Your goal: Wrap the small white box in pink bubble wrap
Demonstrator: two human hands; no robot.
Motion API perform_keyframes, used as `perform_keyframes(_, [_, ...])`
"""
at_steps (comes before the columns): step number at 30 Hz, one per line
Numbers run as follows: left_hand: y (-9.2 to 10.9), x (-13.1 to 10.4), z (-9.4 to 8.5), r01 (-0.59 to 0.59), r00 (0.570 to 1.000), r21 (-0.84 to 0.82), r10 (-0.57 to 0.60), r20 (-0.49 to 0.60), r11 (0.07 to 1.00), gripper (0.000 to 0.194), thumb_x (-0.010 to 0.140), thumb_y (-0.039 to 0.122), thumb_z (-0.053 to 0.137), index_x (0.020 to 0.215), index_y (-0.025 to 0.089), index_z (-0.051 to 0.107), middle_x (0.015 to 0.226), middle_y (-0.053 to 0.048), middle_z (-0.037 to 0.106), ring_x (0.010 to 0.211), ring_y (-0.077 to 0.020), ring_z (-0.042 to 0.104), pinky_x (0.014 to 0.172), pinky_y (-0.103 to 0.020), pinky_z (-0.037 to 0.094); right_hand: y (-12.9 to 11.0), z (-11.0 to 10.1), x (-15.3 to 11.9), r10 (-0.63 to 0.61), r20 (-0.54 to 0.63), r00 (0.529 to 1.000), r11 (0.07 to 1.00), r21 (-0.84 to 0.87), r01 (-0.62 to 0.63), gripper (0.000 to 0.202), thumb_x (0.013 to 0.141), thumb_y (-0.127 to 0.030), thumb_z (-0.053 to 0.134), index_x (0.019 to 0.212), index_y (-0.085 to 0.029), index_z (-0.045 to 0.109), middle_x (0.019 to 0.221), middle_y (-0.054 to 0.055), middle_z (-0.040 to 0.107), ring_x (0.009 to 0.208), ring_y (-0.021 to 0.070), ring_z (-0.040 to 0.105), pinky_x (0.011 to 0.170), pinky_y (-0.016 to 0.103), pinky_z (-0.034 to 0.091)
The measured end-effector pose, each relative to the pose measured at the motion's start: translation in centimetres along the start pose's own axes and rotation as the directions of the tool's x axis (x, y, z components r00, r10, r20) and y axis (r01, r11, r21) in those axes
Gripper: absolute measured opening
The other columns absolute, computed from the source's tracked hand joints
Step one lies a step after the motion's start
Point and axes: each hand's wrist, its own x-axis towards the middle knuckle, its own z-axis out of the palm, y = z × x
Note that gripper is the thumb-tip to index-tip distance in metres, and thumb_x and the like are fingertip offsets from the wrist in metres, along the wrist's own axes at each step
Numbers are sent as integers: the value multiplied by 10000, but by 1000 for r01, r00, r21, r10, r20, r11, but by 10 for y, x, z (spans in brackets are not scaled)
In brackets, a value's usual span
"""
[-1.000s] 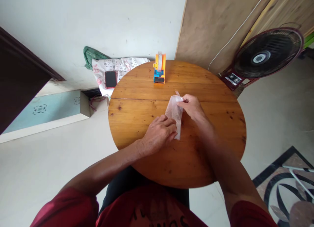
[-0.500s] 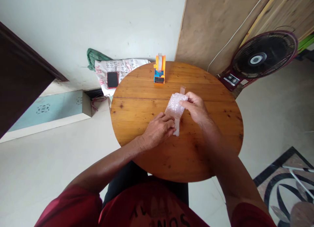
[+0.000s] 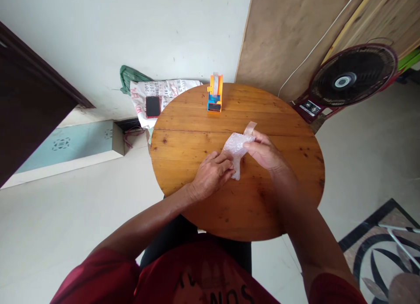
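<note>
And beyond the left hand (image 3: 211, 175), off to its left, a dark-screened phone (image 3: 152, 106) on a printed white sack (image 3: 139, 94), with a green bag (image 3: 133, 78) right behind, by the white wall (image 3: 147, 28)! Further left of that hand, a pale blue box (image 3: 75, 142), reddish cord (image 3: 131, 140) at its end. Now past the right hand (image 3: 262, 151), rightward, a dark red fan (image 3: 348, 78), plus white cable (image 3: 315, 50) across the brown board (image 3: 265, 41). Under both hands, a round wooden table (image 3: 183, 142)!
</note>
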Motion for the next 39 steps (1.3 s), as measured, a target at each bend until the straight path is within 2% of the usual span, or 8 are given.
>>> perform_keyframes(7, [2,-7,9,91,992,33,-87,-90,995,169,959,287,576,929,175,698,1125,-111,606,947,-213,545,826,-359,474,8,0,-23,-57,1,998,998,-30,57,292,748,-378,693,705,-236,441,701,-41,418,671,141,415,663,291,368])
perform_keyframes(11, [5,-7,12,154,983,-17,-155,-96,988,138,938,278,602,912,177,693,1065,-98,567,956,-205,535,805,-328,495,16,1,-34,-135,-19,991,991,-19,135,236,800,-350,706,744,-229,511,714,-49,429,659,124,404,647,272,336])
perform_keyframes(16, [8,-7,12,200,975,-11,-200,-96,980,122,934,281,610,931,205,704,1015,-66,553,925,-178,542,768,-284,501,22,15,-52,-150,-82,985,986,-83,143,246,837,-324,696,750,-237,484,744,-49,552,653,124,489,620,264,381])
perform_keyframes(20, [8,-8,12,222,971,-13,-223,-86,975,146,939,291,600,967,203,712,1009,-75,564,956,-202,553,769,-299,502,20,35,-73,-189,-120,975,961,-226,158,222,866,-305,667,755,-246,485,1060,13,724,991,204,664,852,350,500])
perform_keyframes(24, [5,-8,15,226,973,16,-224,-54,974,152,926,291,621,981,185,716,989,-85,591,941,-218,571,761,-311,503,27,44,-85,-332,-154,931,884,-396,250,154,898,-269,631,798,-260,515,1236,43,722,1227,241,630,1079,461,448])
perform_keyframes(30, [1,-11,15,198,978,-57,-201,-48,979,163,951,236,572,1038,204,705,946,-69,638,894,-196,614,759,-296,511,38,43,-87,-416,-50,908,802,-491,340,141,931,-249,570,809,-262,500,1316,79,687,1281,241,610,1085,468,473])
perform_keyframes(34, [-1,-17,10,83,992,-69,-89,-92,994,183,914,298,635,1047,196,708,918,-64,626,856,-187,601,763,-298,512,34,38,-87,-408,4,913,783,-513,352,140,917,-225,583,812,-264,499,1319,72,684,1304,238,592,1074,450,478])
perform_keyframes(39, [-3,-20,9,39,995,58,-33,-95,998,221,958,343,573,1019,202,732,908,-69,611,843,-186,581,778,-320,507,19,26,-86,-269,-45,962,862,-457,219,156,906,-256,620,788,-247,519,1246,43,714,1166,228,664,977,396,512])
